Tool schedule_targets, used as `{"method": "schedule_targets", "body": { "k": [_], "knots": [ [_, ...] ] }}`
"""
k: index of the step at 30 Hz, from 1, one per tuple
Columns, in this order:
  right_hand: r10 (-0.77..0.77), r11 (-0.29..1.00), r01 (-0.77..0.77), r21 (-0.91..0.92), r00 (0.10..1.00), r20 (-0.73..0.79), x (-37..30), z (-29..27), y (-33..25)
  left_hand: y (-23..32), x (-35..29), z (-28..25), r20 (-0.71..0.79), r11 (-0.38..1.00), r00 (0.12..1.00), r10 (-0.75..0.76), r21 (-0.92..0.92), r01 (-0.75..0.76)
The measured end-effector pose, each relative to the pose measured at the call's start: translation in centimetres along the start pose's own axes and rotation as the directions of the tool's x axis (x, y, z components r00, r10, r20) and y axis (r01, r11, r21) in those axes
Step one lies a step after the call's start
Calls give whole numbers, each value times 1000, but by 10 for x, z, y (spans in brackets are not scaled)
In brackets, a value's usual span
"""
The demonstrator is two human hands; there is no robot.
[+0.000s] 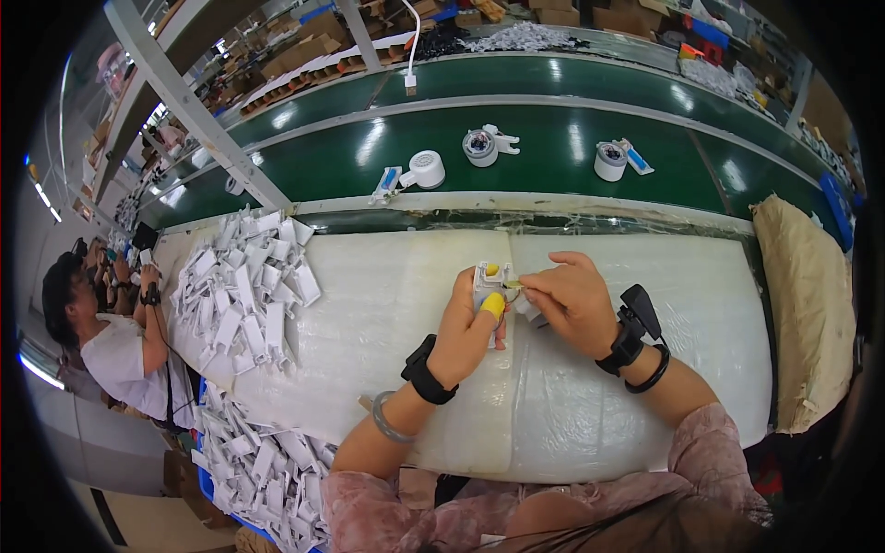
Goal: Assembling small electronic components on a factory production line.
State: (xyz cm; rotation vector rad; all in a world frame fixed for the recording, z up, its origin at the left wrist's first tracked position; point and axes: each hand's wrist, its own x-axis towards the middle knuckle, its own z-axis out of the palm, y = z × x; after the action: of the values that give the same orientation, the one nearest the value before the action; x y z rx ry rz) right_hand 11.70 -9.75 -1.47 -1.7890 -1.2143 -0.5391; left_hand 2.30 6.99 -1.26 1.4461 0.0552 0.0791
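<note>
My left hand point(464, 334) is closed around a white plastic housing point(481, 280) above the padded table, with yellow covers on its thumb and one finger. At the housing's right side, my right hand point(573, 297) has its thumb and forefinger pinched together. A small yellowish piece point(513, 286) shows at those fingertips, too small to name. Beneath the right fingers sits a white and grey part point(529, 310), mostly hidden by the hand; thin dark wire seems to run between it and the housing.
A heap of white plastic housings point(244, 300) lies on the table's left, and more fill a blue bin point(205, 479) below. Beyond the table, a green conveyor point(323, 175) carries several round white units point(609, 162). A brown paper-covered bundle point(811, 318) borders the right. Another person point(124, 355) works at far left.
</note>
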Motion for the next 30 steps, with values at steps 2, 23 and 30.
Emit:
{"method": "schedule_targets", "body": {
  "k": [2, 23, 30],
  "knots": [
    [-22, 1000, 22, 8, 1000, 17, -1, -2, -1, 2, -2, 4, 5, 1000, 1000, 23, -1, -23],
    [-229, 973, 227, -47, 973, -44, 0, -3, -6, -8, -6, -1, 116, 949, 986, 120, 277, -148],
    [-232, 972, 228, -55, 971, -63, 0, -2, -4, -7, -5, 1, 119, 940, 981, 152, 290, -180]
  ]
}}
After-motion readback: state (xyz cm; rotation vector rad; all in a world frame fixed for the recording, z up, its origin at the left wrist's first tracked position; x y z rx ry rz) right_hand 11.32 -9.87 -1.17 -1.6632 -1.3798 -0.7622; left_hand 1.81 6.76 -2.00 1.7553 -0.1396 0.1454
